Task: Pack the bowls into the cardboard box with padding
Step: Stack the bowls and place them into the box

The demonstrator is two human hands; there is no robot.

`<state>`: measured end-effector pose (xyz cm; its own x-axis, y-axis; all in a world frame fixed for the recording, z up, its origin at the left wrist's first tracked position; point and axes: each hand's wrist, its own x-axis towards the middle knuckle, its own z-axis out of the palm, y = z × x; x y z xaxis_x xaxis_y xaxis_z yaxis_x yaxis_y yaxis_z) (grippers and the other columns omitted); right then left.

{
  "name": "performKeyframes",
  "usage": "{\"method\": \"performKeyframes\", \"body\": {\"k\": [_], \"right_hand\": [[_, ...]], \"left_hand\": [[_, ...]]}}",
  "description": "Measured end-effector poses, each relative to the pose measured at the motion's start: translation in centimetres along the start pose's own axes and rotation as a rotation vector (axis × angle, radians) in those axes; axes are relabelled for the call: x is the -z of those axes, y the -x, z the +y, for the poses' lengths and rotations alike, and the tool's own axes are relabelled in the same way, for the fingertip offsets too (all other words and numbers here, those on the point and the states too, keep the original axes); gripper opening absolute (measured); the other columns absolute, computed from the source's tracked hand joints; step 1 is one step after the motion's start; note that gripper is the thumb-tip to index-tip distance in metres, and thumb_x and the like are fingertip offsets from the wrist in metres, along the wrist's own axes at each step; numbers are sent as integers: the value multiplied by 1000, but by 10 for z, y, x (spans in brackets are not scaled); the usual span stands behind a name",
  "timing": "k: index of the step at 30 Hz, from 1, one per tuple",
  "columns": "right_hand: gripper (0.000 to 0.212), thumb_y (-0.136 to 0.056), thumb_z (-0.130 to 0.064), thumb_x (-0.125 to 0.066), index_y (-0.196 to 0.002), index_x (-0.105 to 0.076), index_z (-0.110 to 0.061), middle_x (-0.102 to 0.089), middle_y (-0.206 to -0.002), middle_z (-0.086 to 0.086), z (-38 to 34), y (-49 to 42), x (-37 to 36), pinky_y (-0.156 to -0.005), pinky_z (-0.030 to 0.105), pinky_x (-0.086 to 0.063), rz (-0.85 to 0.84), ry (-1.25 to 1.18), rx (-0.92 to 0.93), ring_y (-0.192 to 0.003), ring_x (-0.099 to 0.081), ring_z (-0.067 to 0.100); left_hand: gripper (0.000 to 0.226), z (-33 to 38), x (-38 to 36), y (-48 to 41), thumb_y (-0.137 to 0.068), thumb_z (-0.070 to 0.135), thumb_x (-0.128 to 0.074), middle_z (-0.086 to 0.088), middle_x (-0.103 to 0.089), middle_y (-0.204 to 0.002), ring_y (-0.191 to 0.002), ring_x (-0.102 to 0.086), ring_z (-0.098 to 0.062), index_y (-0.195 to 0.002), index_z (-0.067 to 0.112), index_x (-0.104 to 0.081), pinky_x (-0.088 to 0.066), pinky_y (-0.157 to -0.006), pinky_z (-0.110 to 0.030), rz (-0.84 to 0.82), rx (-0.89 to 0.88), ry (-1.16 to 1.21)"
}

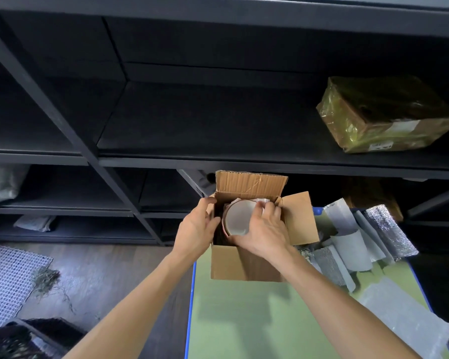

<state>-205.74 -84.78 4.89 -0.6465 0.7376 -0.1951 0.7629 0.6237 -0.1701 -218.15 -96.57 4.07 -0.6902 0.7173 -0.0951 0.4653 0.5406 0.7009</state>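
A white bowl [236,218] with a copper-coloured rim is gripped by the right hand [263,233], whose fingers are curled over its upper right edge while the thumb is pressed along its lower edge. The bowl is held tilted, on its side, inside the open top of the cardboard box [244,263]. The left hand [197,229] is set against the box's left wall, with the fingers hooked over the top edge and the thumb close to the bowl's left rim; whether the bowl itself is touched by it cannot be told. White padding [261,202] is seen behind the bowl, against the far wall of the box. The interior to the left of the bowl is dark and cannot be made out.

The box is stood on a green table [244,320] with a blue edge, its far and right flaps raised. Just to the right of the box, loose sheets of grey foam and silvery bubble wrap [360,237] are heaped on the table. Both forearms are stretched forward from the bottom of the view, the right one crossing over the box's near right corner.

Behind the box, dark shelving [166,120] is seen, and a parcel wrapped in yellowish film [379,115] is lying on an upper shelf at the right. A white mesh mat [8,281] is lying on the wooden floor at the left.
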Motion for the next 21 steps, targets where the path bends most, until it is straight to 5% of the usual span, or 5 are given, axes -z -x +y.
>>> {"method": "performKeyframes", "body": {"k": [9,15,21], "right_hand": [[128,-63,-81,-65,-151,-21,-1,-32,-139,15,2,2,-4,-100,36,-40,21,-13,-33,-126,-31,31],[126,-66,-77,-63,-152,-15,0,-27,-145,18,-5,-2,-1,-103,38,-38,-63,-5,-75,-129,-29,35],[138,-62,-79,-70,-154,-5,0,-24,-147,21,-14,-2,2,-101,40,-40,-162,12,-150,-129,-32,37]], "left_hand": [[37,2,-1,0,-100,37,-54,25,-46,-81,-66,-51,1,-134,28,-44,-32,-48,-13,-47,78,31],[38,7,3,4,-101,34,-52,14,-53,-81,-68,-52,-5,-137,26,-43,-31,-52,-15,-70,80,41],[54,4,8,15,-103,29,-48,-1,-59,-116,-94,-59,-16,-152,20,-29,-41,-70,-21,-158,31,-60]]}}
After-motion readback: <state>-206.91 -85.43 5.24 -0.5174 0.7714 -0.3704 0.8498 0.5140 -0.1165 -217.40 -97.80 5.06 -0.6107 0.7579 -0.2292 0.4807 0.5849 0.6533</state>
